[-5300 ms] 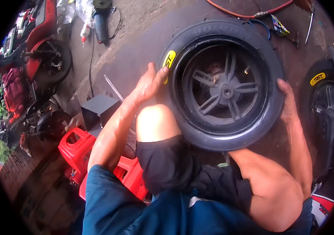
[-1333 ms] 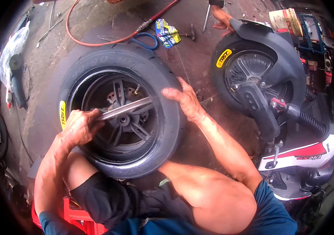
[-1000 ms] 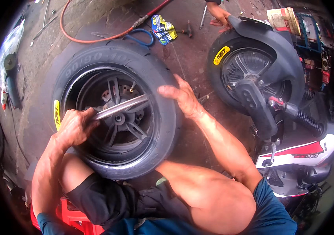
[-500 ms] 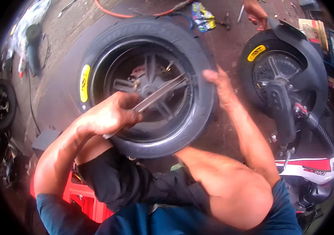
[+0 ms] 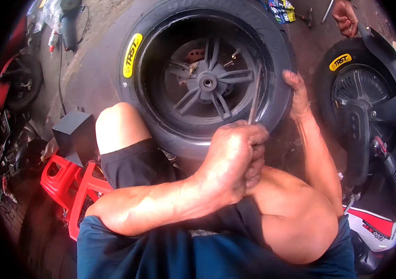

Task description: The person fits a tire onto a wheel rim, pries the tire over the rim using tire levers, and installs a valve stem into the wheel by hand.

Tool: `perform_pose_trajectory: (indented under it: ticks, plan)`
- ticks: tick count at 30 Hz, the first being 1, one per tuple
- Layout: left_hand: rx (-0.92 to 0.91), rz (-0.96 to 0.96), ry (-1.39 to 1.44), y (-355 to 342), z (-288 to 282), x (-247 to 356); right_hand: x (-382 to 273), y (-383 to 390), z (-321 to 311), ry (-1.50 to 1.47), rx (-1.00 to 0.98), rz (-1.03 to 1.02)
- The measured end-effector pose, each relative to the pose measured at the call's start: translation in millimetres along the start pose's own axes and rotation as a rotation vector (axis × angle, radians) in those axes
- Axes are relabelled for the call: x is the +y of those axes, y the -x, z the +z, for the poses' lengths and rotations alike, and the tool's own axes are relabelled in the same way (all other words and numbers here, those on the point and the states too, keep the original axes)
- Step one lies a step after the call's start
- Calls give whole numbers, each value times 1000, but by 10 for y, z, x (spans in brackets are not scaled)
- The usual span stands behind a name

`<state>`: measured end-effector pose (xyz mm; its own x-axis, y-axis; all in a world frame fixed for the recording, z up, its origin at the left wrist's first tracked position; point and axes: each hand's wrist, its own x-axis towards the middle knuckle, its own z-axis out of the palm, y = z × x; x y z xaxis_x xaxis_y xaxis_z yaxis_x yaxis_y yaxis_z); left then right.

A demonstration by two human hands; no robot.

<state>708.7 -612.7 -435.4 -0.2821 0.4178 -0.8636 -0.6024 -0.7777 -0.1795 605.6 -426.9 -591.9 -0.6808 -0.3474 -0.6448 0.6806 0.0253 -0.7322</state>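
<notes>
Stained workshop floor (image 5: 89, 76), seen from above. A black tyre (image 5: 281, 88) with a yellow label on its left side lies flat before my knees; the spoked wheel (image 5: 207, 83) sits within its opening. My left hand (image 5: 235, 162) is closed in a fist around a metal bar (image 5: 255, 100), which points up over the tyre's right inner edge; I cannot tell whether its tip touches. My right hand (image 5: 299, 95) is at the tyre's outer right edge, thumb uppermost; its fingers are largely hidden, so I cannot tell how far it closes. Right: scooter (image 5: 358, 139), another person's hand (image 5: 345, 19) near its rear wheel. Left: dark box (image 5: 74, 135), red plastic stool (image 5: 58, 174).
</notes>
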Motion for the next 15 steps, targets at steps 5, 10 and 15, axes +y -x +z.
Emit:
perform_pose_trajectory:
  ticks: [5, 10, 15]
  plan:
    - [35, 78, 68, -59, 236, -216, 80, -36, -54, -3, 23, 30]
    - [118, -55, -486, -10, -301, -36, 95, 14, -93, -22, 5, 40]
    - [207, 601, -1912, 1117, -832, 751, 88, 22, -145, 5, 43, 78]
